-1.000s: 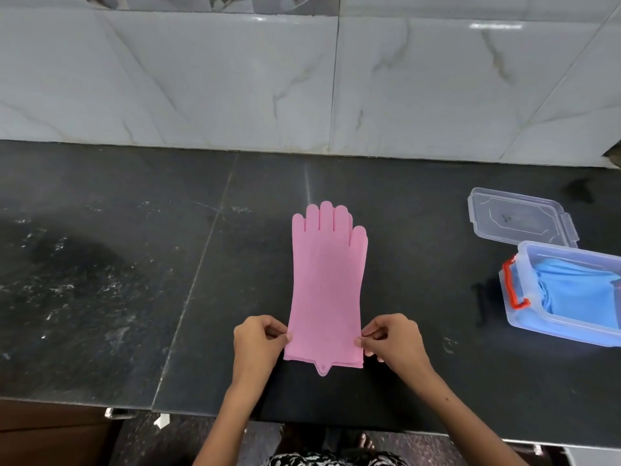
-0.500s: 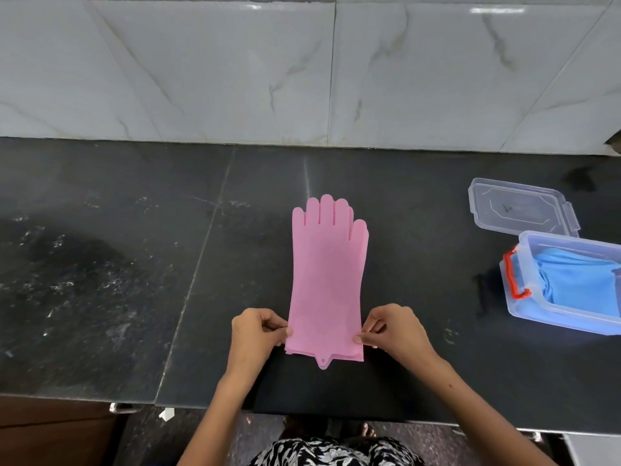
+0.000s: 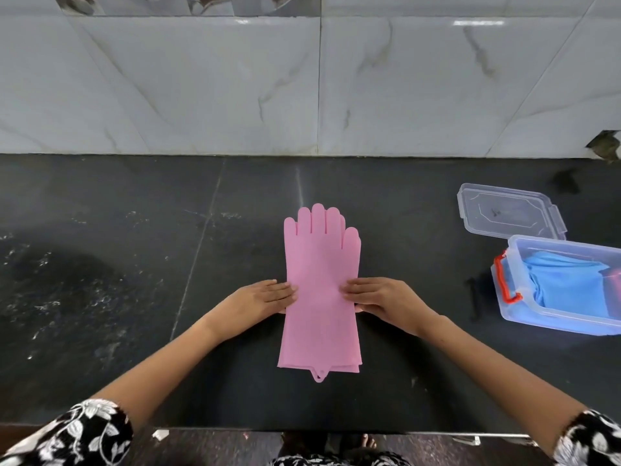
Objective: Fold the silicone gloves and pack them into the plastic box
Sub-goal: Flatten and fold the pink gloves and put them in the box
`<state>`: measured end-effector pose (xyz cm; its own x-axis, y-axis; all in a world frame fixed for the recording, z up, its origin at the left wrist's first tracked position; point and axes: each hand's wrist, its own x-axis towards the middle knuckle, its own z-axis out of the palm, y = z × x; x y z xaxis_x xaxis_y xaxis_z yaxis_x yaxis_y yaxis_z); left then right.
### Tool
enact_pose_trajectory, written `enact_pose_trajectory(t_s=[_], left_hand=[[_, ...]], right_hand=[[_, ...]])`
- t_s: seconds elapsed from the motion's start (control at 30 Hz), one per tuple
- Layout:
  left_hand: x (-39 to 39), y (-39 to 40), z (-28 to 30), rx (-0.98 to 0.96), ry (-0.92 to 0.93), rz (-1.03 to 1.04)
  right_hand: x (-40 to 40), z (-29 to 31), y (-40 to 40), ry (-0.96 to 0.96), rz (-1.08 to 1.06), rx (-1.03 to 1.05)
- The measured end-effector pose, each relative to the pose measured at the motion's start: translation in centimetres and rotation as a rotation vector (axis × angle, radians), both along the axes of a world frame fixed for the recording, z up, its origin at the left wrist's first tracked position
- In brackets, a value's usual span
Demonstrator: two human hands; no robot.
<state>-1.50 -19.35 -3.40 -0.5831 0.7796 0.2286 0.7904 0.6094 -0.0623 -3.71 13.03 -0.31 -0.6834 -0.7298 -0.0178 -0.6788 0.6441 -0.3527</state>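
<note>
Both hands point(image 3: 265, 297) point(image 3: 379, 297) press pink gloves point(image 3: 321, 280); plastic box point(image 3: 504, 290) cut off.

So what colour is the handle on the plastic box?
The handle on the plastic box is orange-red, shown best in the head view.

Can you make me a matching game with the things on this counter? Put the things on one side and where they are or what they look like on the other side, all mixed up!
Things:
1. pink gloves
2. blue gloves
3. clear lid
4. box handle

Clues:
A. lying alone on the black counter, behind the plastic box
B. red, on the box's near end
C. stacked flat in the middle, with the left hand and right hand pressing on them
D. folded inside the box

Pairs: 1-C, 2-D, 3-A, 4-B
</note>
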Motion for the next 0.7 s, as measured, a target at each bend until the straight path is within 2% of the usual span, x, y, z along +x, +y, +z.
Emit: enact_pose_trajectory(t_s=[0.03,0.07,0.13,0.23,0.3,0.33,0.43,0.53,0.57,0.7], left_hand=[[-1.2,2.3,0.3,0.005,-0.012,0.103],[-2.8,5.9,1.0,0.06,-0.029,0.344],[-5.2,12.0,2.9,0.212,-0.252,0.712],[-8.1,16.0,2.3,0.239,-0.098,0.923],[-8.5,15.4,1.1,0.303,0.021,1.003],[-8.6,14.7,0.2,0.326,0.021,1.02],[-9.9,13.6,-1.8,0.126,-0.077,0.903],[-9.7,14.0,-0.1,0.371,-0.06,0.921],[-9.2,14.6,0.6,0.378,-0.015,0.945],[-7.1,15.6,4.0,0.327,-0.185,0.965]], right_hand=[[-0.2,-0.2,0.2,-0.004,0.003,-0.015],[-0.4,-0.3,0.3,-0.007,0.008,-0.026],[-0.7,-0.4,0.4,-0.007,0.023,-0.042],[-0.7,-0.6,0.3,0.021,0.028,-0.085],[-0.4,-0.9,0.3,0.045,0.02,-0.123],[-0.2,-1.0,0.3,0.062,0.016,-0.137],[0.2,-1.2,0.1,0.131,0.01,-0.15],[0.5,-1.3,-0.1,0.187,0.014,-0.159],[0.5,-1.4,-0.1,0.199,0.012,-0.164],[0.8,-1.8,-0.2,0.178,-0.051,-0.231]])
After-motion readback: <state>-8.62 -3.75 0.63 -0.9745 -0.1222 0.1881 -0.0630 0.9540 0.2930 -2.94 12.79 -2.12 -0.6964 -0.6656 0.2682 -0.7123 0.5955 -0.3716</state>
